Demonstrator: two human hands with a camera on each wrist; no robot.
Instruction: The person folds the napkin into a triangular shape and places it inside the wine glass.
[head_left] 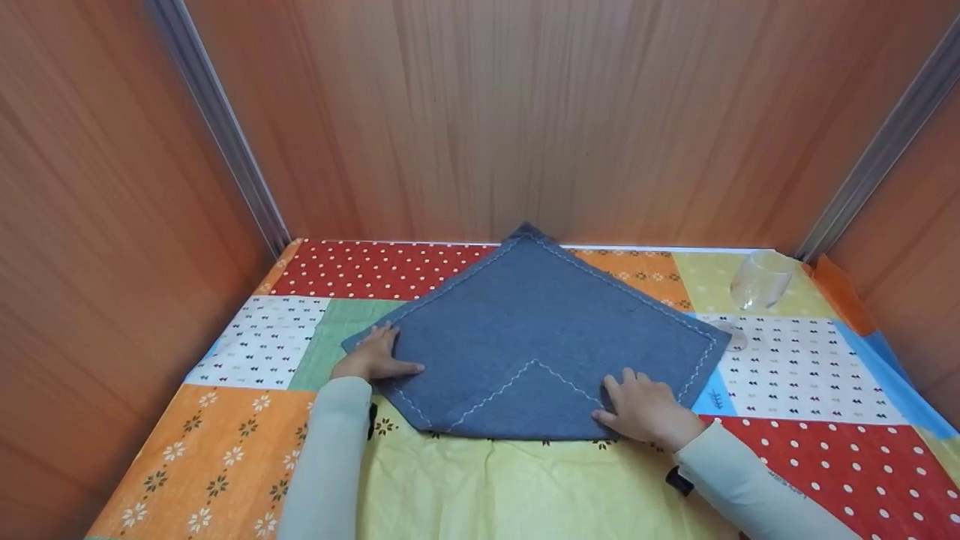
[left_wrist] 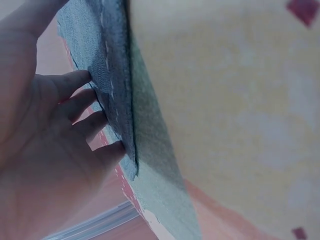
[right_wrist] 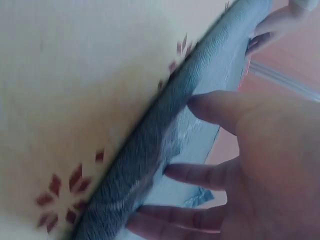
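Observation:
A dark grey cloth (head_left: 480, 330) with pale stitching along its edges lies spread on the table, one corner pointing to the back wall. Its near corner is folded inward, making a triangular flap (head_left: 517, 405) and a straight near edge. My left hand (head_left: 377, 355) rests on the left side of the cloth, thumb and fingers spread; in the left wrist view its fingertips (left_wrist: 117, 148) touch the stitched edge. At the near right of the flap, my right hand (head_left: 645, 405) presses on the cloth with fingers spread, its fingertips (right_wrist: 175, 170) along the folded edge.
A clear stemmed glass (head_left: 761, 281) stands at the back right, its foot close to the cloth's right corner. A patchwork tablecloth (head_left: 247, 442) covers the table. Wooden panels (head_left: 480, 112) enclose the back and both sides. Something orange (head_left: 844, 296) is by the right panel.

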